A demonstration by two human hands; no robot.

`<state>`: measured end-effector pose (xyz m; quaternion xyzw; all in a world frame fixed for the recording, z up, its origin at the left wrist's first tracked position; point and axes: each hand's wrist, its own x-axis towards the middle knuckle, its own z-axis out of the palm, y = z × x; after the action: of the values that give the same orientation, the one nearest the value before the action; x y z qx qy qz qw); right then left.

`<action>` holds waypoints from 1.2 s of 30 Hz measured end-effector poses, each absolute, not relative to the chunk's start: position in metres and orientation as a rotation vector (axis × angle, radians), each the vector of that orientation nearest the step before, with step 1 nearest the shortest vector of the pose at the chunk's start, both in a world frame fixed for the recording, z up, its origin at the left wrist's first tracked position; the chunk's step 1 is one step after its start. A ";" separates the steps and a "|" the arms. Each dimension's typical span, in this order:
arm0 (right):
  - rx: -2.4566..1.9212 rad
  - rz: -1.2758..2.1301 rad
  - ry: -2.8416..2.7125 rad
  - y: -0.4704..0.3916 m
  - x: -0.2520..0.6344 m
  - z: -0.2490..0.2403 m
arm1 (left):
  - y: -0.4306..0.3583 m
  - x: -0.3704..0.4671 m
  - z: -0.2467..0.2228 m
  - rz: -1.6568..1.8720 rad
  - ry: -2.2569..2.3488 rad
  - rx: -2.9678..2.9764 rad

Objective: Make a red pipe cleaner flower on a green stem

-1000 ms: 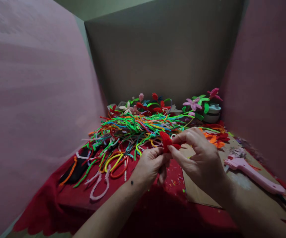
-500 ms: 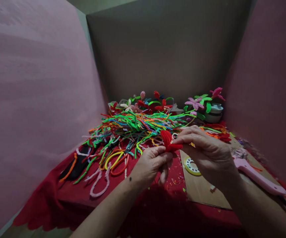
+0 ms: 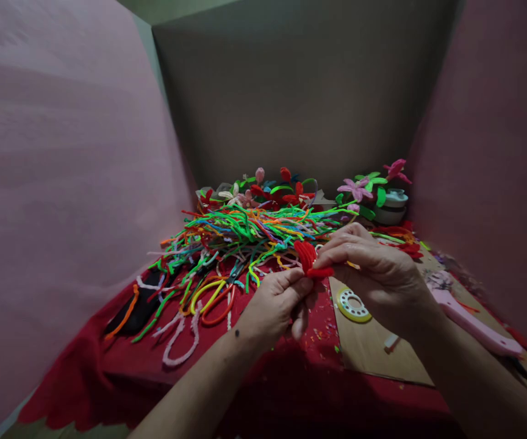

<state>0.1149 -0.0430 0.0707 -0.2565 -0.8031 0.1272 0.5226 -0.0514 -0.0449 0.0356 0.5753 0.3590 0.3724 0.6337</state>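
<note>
Between my hands, above the red cloth, is a red pipe-cleaner flower [image 3: 305,253] with looped fuzzy petals. My left hand [image 3: 278,302] pinches its base from below between thumb and forefinger. From the right, my right hand [image 3: 377,271] has thumb and fingertips closed on the flower's inner edge, beside a small pale bit at its centre. The fingertips hide part of the petals. Behind the flower lies a big heap of coloured pipe cleaners [image 3: 245,225]. Scissors with yellow and red handles [image 3: 215,308] rest left of my left hand.
A yellow-rimmed tape roll [image 3: 354,305] and a small white stick [image 3: 390,342] lie on a cardboard sheet [image 3: 377,360]. Further right is a pink glue gun [image 3: 474,320]. Finished fuzzy flowers [image 3: 357,189] stand at the back, near a pot [image 3: 391,207]. Pink walls flank both sides.
My right fingers have come in closer over the flower's centre, and the upright petals look slightly turned. My left hand keeps its pinch. The whole view has shifted a little.
</note>
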 end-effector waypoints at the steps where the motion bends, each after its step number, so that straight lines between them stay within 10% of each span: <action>1: -0.604 0.306 -1.934 -0.042 0.115 0.071 | -0.045 -0.051 0.036 0.865 0.822 1.316; 18: -0.799 0.910 -1.501 -0.056 0.105 0.040 | -0.050 -0.058 0.043 1.138 0.932 1.584; 36: -0.549 0.651 -1.534 -0.061 0.107 0.047 | -0.056 -0.066 0.045 0.994 0.834 2.070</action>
<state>0.1071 -0.0615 0.0468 -0.2407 -0.6723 0.2851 0.6394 -0.0655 -0.0559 0.0450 0.7961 0.3208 0.3822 0.3425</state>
